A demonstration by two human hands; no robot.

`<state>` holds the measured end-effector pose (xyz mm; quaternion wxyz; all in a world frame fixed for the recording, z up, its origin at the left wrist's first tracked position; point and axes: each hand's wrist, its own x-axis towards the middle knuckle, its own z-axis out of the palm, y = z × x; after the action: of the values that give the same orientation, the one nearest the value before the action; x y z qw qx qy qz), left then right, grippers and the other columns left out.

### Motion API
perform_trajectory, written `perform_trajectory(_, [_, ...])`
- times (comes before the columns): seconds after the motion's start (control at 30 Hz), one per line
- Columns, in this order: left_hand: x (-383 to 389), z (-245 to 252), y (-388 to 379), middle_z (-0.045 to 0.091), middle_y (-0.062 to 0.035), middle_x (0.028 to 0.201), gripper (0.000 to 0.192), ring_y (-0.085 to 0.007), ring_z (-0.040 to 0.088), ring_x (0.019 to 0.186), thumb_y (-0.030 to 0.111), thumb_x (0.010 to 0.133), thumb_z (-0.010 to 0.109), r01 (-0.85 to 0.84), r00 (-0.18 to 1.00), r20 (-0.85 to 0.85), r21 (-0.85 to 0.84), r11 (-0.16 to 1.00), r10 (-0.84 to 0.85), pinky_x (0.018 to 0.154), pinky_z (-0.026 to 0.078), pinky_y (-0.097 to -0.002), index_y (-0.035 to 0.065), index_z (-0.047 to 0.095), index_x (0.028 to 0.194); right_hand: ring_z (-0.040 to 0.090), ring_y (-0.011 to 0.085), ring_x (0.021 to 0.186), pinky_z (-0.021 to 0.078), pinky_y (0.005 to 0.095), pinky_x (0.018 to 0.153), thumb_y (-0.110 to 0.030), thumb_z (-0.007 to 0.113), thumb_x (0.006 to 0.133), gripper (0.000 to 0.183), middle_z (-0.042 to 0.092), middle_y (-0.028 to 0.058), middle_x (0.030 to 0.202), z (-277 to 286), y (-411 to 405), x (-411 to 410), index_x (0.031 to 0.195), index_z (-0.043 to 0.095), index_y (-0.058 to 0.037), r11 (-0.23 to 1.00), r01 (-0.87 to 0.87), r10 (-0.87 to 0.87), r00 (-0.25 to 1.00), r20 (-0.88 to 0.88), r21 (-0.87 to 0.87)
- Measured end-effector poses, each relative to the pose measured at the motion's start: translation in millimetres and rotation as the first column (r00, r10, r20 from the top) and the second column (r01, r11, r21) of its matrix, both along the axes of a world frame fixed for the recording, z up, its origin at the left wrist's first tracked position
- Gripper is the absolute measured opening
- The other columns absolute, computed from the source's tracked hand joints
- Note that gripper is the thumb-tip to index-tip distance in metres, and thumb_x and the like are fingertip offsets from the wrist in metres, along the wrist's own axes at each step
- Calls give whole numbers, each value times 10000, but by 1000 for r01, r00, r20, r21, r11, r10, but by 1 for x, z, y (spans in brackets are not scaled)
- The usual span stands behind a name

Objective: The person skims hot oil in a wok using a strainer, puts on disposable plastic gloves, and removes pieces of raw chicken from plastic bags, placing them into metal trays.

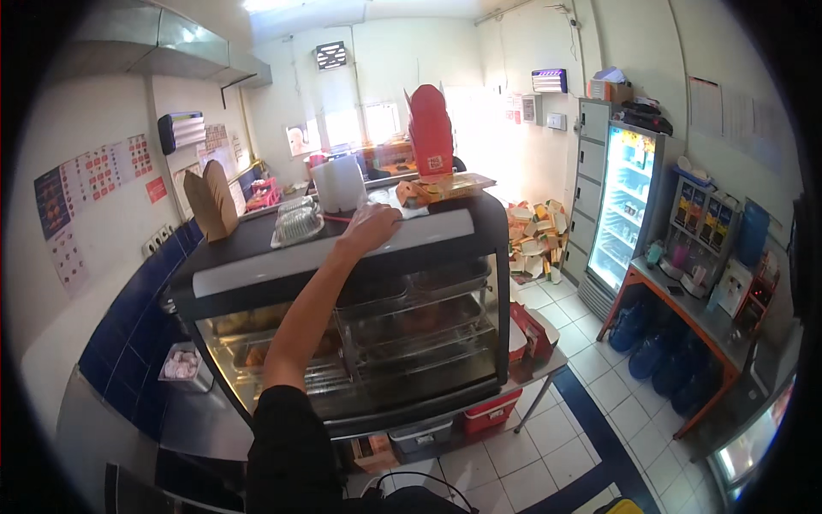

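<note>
My left hand point(376, 226) reaches over the front edge of a heated food display cabinet point(334, 243), palm down. Its fingertips are hidden among clear plastic and white wrapping point(414, 211) on the cabinet top, so what they grip is unclear. Just behind it stands a white stack point(340, 185), perhaps of paper or cups. Left of the hand lie clear plastic lids point(298, 218). Farther left, nested kraft cartons point(213, 204) stand upright. Nested red cartons point(430, 132) rise at the right, behind printed flat cardboard point(449, 187). My right hand is out of view.
Trays of food sit behind the cabinet's glass point(417, 334). A metal pan point(186, 367) rests on the steel counter at left. Many cartons point(536, 234) are piled on the floor behind. Right stand a lit drinks fridge point(620, 212) and a dispenser table point(693, 302) over blue water jugs point(648, 356).
</note>
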<state>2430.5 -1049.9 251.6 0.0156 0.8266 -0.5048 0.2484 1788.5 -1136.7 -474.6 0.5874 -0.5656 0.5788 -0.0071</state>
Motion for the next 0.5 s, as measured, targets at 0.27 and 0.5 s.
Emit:
perform_trajectory(0.27, [35, 60, 4, 674, -142, 744, 188, -285, 672, 742, 198, 832, 601, 312, 922, -109, -353, 882, -370, 769, 520, -393, 47, 711, 857, 610, 279, 1068, 489, 400, 921, -342, 597, 899, 382, 643, 179, 1178, -22, 18, 19, 1196, 616, -101, 997, 74, -73, 997, -40, 28])
perform_trajectory(0.5, [114, 125, -4, 690, -87, 757, 216, -140, 665, 704, 178, 871, 596, 454, 838, -230, -210, 866, -495, 657, 528, -286, -16, 679, 919, 611, 268, 1064, 493, 391, 917, -345, 618, 893, 401, 643, 174, 1179, -32, 35, 38, 1218, 608, -109, 992, 119, -117, 992, -37, 41])
